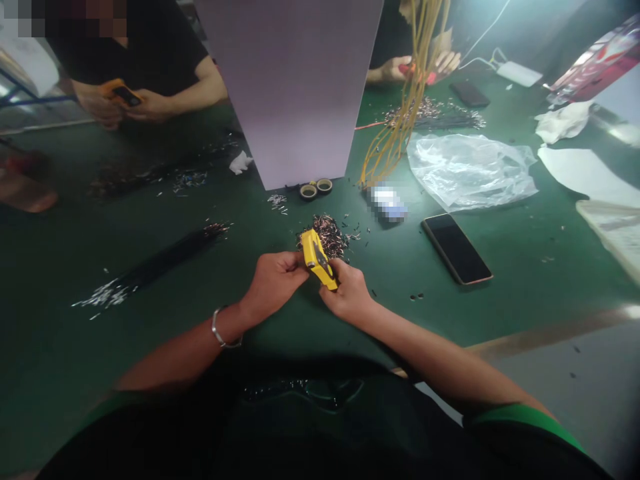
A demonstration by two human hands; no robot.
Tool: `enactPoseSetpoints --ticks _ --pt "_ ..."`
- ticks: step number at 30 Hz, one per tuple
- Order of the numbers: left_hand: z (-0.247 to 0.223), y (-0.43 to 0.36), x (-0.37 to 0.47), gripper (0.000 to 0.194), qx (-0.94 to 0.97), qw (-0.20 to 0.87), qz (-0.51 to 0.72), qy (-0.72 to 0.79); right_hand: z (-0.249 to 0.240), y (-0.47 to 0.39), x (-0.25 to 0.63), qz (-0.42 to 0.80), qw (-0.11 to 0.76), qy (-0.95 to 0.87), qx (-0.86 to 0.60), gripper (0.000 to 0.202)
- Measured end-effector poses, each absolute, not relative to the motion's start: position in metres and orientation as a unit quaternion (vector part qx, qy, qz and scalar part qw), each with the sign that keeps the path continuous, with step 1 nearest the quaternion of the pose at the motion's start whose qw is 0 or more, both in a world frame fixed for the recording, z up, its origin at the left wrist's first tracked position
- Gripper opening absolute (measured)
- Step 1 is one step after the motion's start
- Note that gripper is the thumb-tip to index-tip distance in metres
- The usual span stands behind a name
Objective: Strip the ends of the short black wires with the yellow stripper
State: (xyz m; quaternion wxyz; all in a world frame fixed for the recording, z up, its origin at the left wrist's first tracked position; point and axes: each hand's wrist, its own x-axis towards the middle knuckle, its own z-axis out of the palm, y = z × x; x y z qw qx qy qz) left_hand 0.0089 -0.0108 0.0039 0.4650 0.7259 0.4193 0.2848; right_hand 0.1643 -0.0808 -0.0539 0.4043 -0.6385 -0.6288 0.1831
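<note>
My right hand [350, 291] is wrapped around a yellow wire stripper [316, 259] with dark parts on its side. My left hand [274, 283] is closed in a pinch against the tool's left side; what sits between its fingers is too small and hidden to make out. Just beyond the tool lies a pile of short wire scraps [327, 235] with coppery and black bits. To the left, a bundle of black wires [167, 263] lies slanted on the green table [280, 340], pale tips at the near end and bare copper at the far end.
Tape rolls [316, 189] lie by a tall white panel [300, 87]. On the right are a phone [457, 249], a clear plastic bag [473, 170] and papers [590, 170]. Yellow wires [400, 133] hang down. Two co-workers' hands [150, 105] hold tools across the table.
</note>
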Motion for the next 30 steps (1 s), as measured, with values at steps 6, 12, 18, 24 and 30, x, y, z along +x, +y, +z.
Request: enactPoseSetpoints --ticks 6,12,18,24,30 --pt "0.0059 -0.011 0.0094 0.016 0.728 0.473 0.291 0.402 -0.0596 -0.079 0.164 0.165 0.399 -0.637 -0.639 0.01" --pt "0.0073 -0.0108 0.0086 0.016 0.728 0.475 0.291 0.399 -0.0621 -0.0779 0.1645 0.172 0.408 -0.645 -0.623 0.011" --pt "0.0082 -0.0115 0.0093 0.016 0.734 0.466 0.289 0.401 -0.0628 -0.0781 0.1645 0.175 0.404 -0.648 -0.622 0.012" --pt "0.0121 -0.0137 0.0102 0.021 0.745 0.439 0.29 0.41 -0.0628 -0.0791 0.1626 0.16 0.417 -0.642 -0.623 0.012" --pt "0.0116 -0.0146 0.0085 0.025 0.766 0.405 0.289 0.407 -0.0622 -0.0788 0.1633 0.163 0.419 -0.648 -0.614 0.012"
